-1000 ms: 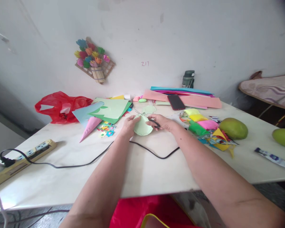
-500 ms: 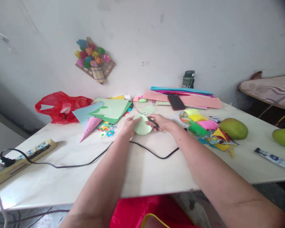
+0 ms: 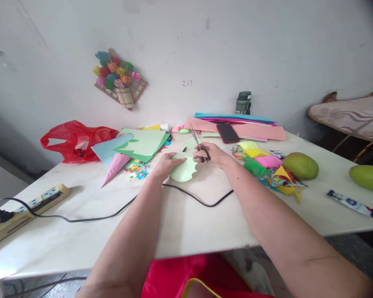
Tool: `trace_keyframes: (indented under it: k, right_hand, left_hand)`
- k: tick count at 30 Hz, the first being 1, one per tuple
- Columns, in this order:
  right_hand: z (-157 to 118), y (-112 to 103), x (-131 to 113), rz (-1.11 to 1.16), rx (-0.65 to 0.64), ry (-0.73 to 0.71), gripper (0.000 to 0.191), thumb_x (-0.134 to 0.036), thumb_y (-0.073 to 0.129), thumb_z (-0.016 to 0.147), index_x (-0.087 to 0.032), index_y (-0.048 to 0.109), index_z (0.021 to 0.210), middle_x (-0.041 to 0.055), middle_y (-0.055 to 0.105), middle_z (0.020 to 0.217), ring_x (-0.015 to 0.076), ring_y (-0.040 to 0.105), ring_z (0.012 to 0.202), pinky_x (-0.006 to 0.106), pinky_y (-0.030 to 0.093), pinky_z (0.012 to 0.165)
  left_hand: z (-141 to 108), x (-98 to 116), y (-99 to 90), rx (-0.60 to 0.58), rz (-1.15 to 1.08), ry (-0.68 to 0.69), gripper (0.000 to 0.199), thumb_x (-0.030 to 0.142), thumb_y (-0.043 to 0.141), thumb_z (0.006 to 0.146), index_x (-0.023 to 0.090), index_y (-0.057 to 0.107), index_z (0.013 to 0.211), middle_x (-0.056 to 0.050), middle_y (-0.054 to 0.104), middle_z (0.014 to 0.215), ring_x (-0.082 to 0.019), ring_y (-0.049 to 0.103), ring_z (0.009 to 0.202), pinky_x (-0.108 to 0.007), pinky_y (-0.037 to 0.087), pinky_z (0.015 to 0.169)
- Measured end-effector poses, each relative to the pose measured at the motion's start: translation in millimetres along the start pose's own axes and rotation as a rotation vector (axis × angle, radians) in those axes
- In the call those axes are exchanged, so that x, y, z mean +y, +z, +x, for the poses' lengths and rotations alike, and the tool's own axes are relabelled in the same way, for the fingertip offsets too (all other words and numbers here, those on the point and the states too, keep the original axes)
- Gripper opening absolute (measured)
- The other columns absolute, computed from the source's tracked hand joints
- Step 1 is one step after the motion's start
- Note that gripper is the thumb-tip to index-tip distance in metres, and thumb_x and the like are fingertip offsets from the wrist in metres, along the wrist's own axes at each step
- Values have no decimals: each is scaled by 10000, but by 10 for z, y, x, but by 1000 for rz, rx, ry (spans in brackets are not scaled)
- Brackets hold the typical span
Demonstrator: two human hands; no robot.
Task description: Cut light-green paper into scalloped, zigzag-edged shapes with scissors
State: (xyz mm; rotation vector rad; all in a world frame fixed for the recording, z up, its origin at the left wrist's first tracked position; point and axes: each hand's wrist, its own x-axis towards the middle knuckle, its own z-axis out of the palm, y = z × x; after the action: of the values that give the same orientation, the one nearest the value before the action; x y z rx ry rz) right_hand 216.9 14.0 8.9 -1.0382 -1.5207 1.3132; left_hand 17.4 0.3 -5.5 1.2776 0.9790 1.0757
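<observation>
A pale green paper piece (image 3: 184,170) with a scalloped edge hangs over the middle of the white table (image 3: 202,227). My left hand (image 3: 168,165) pinches it at its left side. In my right hand (image 3: 211,154) are scissors (image 3: 196,137) with black handles, their blades slightly apart and pointing up and away, off the paper's upper right. Another pale green paper (image 3: 190,143) lies behind, partly hidden by the scissors and hand.
Green sheets (image 3: 147,142), a pink cone (image 3: 115,169) and a red bag (image 3: 77,138) lie left. A phone (image 3: 228,133), colourful packets (image 3: 256,154), scraps and a mango (image 3: 301,166) are right. A black cable (image 3: 90,218) crosses the table.
The scissors have swung upward, away from the green paper, and their blades now show clearly. My left hand and the paper have shifted slightly down. The whole view has moved a little.
</observation>
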Motion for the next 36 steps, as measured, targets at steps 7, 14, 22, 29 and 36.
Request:
trace_keyframes:
  k: [7, 14, 22, 29, 36]
  right_hand:
    - [-41, 161, -57, 33, -71, -76, 293, -163, 689, 565, -158, 528, 810, -54, 524, 523, 71, 487, 463, 171, 362, 435]
    - [34, 189, -34, 68, 192, -129, 316, -123, 675, 534, -161, 523, 809, -79, 490, 495, 71, 482, 439, 182, 379, 431]
    - [47, 267, -2, 82, 160, -97, 355, -159, 707, 527, -166, 508, 821, -55, 543, 521, 112, 570, 453, 168, 345, 376]
    - [6, 25, 1, -44, 7, 10, 292, -250, 681, 641, -150, 521, 865, -20, 556, 537, 83, 512, 402, 158, 236, 300]
    - [-73, -165, -54, -211, -278, 76, 334, -438, 642, 702, -144, 485, 690, 19, 578, 580, 84, 544, 444, 159, 274, 305]
  left_hand:
    - [-63, 68, 77, -106, 128, -62, 417, 302, 776, 503, 136, 611, 848, -47, 658, 723, -183, 620, 616, -283, 496, 554]
    - [-10, 18, 33, -68, -20, -41, 399, 283, 768, 520, 97, 653, 853, -104, 679, 810, -195, 630, 674, -290, 503, 620]
    - [49, -12, 27, 201, -146, 98, 432, 321, 775, 495, 108, 633, 843, -81, 678, 738, -184, 619, 578, -284, 505, 533]
    - [127, -59, -63, 317, -81, 223, 418, 331, 776, 489, 116, 649, 825, -60, 676, 748, -176, 624, 610, -285, 507, 575]
    - [84, -22, -117, 254, -126, 192, 424, 328, 777, 493, 108, 642, 829, -85, 677, 760, -208, 639, 635, -302, 519, 577]
